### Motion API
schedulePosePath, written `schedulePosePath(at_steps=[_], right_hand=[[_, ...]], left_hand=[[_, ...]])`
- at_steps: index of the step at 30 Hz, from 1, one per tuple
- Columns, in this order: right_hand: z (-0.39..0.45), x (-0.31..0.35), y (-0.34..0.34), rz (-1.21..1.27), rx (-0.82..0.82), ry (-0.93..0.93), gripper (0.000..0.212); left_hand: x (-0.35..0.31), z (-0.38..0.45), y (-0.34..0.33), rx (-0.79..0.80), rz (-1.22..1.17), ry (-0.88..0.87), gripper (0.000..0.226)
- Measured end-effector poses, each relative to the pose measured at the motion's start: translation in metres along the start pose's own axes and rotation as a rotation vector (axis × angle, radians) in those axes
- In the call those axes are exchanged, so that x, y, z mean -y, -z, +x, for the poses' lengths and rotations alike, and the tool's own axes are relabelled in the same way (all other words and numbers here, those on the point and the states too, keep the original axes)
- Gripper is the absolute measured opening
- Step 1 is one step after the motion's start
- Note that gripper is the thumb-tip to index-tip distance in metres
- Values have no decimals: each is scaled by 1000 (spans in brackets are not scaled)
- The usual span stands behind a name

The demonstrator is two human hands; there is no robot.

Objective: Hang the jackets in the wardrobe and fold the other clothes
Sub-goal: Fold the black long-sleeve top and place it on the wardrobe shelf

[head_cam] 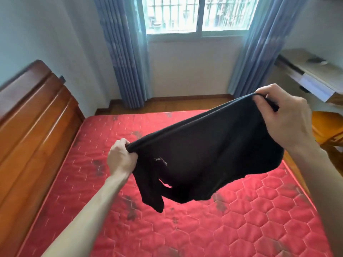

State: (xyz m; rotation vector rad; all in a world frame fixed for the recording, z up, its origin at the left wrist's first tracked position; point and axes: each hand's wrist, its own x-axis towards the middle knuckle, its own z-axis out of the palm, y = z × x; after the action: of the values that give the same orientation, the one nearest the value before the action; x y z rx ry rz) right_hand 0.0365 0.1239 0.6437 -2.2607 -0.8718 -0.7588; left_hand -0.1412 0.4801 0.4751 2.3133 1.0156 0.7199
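Observation:
A black garment [207, 156] hangs in the air above the red quilted mattress [204, 229], stretched between both hands along its top edge. My left hand [121, 157] grips the lower left end of that edge in a fist. My right hand [285, 117] pinches the upper right end, held higher than the left. The cloth sags below, with a loose flap dangling at the lower left and a small pale mark near the left hand. No wardrobe or jacket is in view.
A wooden headboard [33, 127] runs along the left of the bed. Blue curtains [126, 52] frame a barred window [196, 15] ahead. A pale desk [315, 75] stands at the right wall, with an orange wooden piece [328, 130] below it. Wood floor lies beyond the mattress.

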Motion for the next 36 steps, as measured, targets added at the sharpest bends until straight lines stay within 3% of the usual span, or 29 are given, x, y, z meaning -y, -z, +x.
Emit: schedulePosePath(at_steps=[5,10,15,17,20,22,25,30,33,36], right_hand=[[-14,-30,11,-130,-22,-136,14],[-20,-54,8,-244,41,-234,12],[-13,-50,-13,-331,307,-373,19],[-13,-35,-23,-195,429,-275,34],[-12,20,-36,360,656,-82,77],[-15,58,-55,630,749,-25,85],[-9,87,-84,712,636,-90,57],[3,93,-97,734,525,-126,17],[12,103,-106,790,461,-193,13],[19,114,-114,868,396,-328,19]], left_hand=[[-21,18,33,97,132,-117,26],[-77,35,63,259,21,-255,25],[-145,36,80,412,-120,-298,13],[-169,35,81,445,-183,-315,14],[-201,28,82,534,-263,-344,16],[-216,21,84,606,-271,-368,17],[-218,20,90,634,-182,-401,30],[-152,25,86,691,-344,-228,19],[-104,18,61,513,-282,-137,14],[-69,0,32,397,-375,122,21]])
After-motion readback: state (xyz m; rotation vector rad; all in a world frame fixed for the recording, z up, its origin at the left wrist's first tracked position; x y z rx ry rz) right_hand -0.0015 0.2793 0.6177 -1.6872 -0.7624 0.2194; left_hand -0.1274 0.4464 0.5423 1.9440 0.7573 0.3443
